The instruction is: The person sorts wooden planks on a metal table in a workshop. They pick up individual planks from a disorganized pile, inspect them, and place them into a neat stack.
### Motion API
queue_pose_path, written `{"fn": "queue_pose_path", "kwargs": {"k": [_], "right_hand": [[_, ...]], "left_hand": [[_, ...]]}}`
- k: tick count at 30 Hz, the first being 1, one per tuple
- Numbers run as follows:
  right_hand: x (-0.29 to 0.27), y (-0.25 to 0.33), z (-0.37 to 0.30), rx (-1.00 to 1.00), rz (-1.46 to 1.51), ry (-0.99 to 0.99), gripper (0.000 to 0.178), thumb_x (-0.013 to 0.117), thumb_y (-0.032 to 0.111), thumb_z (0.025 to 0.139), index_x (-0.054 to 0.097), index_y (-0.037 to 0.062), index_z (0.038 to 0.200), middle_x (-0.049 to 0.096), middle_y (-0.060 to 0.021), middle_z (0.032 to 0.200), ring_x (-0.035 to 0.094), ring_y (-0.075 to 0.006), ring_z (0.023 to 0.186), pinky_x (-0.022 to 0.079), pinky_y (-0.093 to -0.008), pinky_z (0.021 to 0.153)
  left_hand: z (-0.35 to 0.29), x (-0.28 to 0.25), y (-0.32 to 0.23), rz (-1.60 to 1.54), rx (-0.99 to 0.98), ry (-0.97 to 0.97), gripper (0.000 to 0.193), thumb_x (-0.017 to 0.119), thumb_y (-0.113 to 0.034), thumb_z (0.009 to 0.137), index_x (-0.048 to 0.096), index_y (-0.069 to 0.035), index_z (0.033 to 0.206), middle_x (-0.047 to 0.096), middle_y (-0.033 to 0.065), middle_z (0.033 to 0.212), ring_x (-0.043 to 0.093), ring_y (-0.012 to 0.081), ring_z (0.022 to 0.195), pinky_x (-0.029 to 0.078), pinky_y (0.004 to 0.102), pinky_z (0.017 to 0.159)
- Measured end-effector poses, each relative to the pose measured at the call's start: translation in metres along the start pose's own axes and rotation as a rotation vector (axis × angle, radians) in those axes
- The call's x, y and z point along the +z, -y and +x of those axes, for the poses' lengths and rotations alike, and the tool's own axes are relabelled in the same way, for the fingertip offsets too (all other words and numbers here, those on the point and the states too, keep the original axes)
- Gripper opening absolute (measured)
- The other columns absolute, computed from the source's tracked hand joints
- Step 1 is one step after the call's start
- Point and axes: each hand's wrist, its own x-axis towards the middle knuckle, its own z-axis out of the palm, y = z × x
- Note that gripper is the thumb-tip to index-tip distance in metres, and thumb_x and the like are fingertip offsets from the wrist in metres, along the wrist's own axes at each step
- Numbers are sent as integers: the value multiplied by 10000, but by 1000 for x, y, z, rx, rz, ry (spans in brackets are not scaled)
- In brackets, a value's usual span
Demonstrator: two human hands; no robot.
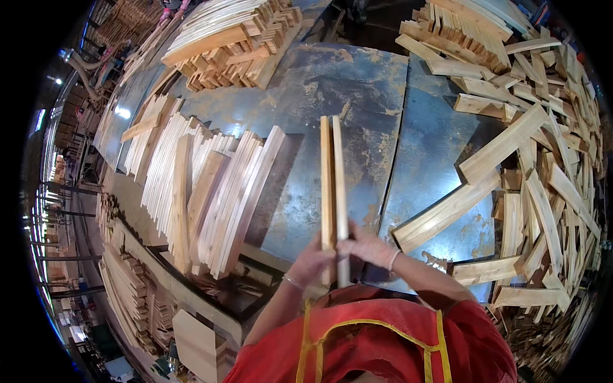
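Two narrow wooden boards stand on edge side by side in front of me, their far ends pointing away over the metal table (pixel 300 83). My left hand (pixel 310 260) is closed around the near part of the left board (pixel 327 179), which looks more yellow. On the paler right board (pixel 339 172), my right hand (pixel 371 247) grips from the other side, thumb and fingers against it. A thin gap shows between the boards toward their far ends. Some fingertips are hidden behind the wood.
Left of the boards lies a row of pale boards (pixel 236 198) on edge. A stacked pile of boards (pixel 223 51) sits at the far left. Loose boards (pixel 539 185) heap up on the right, some reaching inward (pixel 447 210). A table seam (pixel 397 140) runs between.
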Motion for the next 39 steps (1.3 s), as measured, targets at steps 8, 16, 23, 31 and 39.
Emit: {"fn": "queue_pose_path", "kwargs": {"k": [8, 16, 23, 31, 39], "right_hand": [[76, 38, 77, 168, 851, -179, 647, 766, 338, 936, 542, -50, 1402, 716, -180, 1184, 704, -315, 1110, 560, -385, 962], [152, 138, 157, 149, 169, -91, 782, 773, 292, 899, 427, -35, 1519, 612, -330, 1414, 624, -349, 1305, 477, -424, 1098], [11, 82, 91, -116, -316, 100, 810, 698, 272, 903, 374, 46, 1611, 588, -229, 1507, 608, -369, 1333, 468, -416, 1124], [-207, -64, -126, 78, -1308, -82, 519, 749, 303, 847, 643, 205, 1346, 700, -52, 1179, 589, -247, 1278, 407, -515, 1083], [-270, -35, -99, -147, -1175, -533, 604, 743, 296, 836, 582, 159, 1401, 642, -93, 1385, 533, -300, 1371, 359, -577, 1134]], "left_hand": [[-73, -52, -38, 218, -161, 2, 716, 817, -188, 872, 528, -12, 1503, 682, 150, 1339, 692, 253, 1180, 567, 383, 1013], [-85, -154, -58, 1605, 253, -851, 952, 864, -388, 824, 426, -25, 1589, 468, 219, 1608, 451, 392, 1477, 388, 507, 1192], [-62, -244, -61, 2193, 561, -758, 658, 643, -208, 885, 549, -135, 1532, 579, 207, 1480, 472, 410, 1432, 354, 554, 1193], [12, -37, -31, 1939, 502, -387, 918, 798, -467, 822, 472, -51, 1572, 429, 247, 1632, 426, 449, 1483, 292, 532, 1261], [88, 123, 100, 2097, 565, 19, 927, 872, -506, 676, 542, -65, 1421, 590, 161, 1269, 563, 413, 1247, 460, 554, 1064]]}}
